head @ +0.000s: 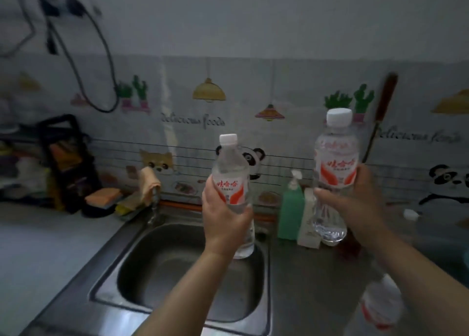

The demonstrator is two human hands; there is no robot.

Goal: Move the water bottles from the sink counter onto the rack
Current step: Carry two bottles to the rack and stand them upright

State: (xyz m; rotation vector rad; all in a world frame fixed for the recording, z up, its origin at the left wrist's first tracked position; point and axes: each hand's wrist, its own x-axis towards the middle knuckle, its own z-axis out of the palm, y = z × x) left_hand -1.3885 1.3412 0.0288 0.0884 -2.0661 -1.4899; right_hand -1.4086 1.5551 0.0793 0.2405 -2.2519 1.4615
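My left hand (224, 219) grips a clear water bottle (229, 169) with a white cap and red-and-white label, held upright above the steel sink (162, 267). My right hand (355, 203) grips a second, similar bottle (336, 155), held upright and higher, over the counter to the right of the sink. A third bottle (380, 302) lies on the counter at the lower right, partly hidden by my right forearm. A thin wire rack (279, 169) runs along the wall behind the sink, just beyond both held bottles.
A green soap dispenser (291, 208) and a white carton (308, 221) stand behind the sink's right side. The tap (154, 203) with a cloth over it, sponges (104, 196) and a black stand (68, 163) sit at the left. A white cap (411, 214) lies at far right.
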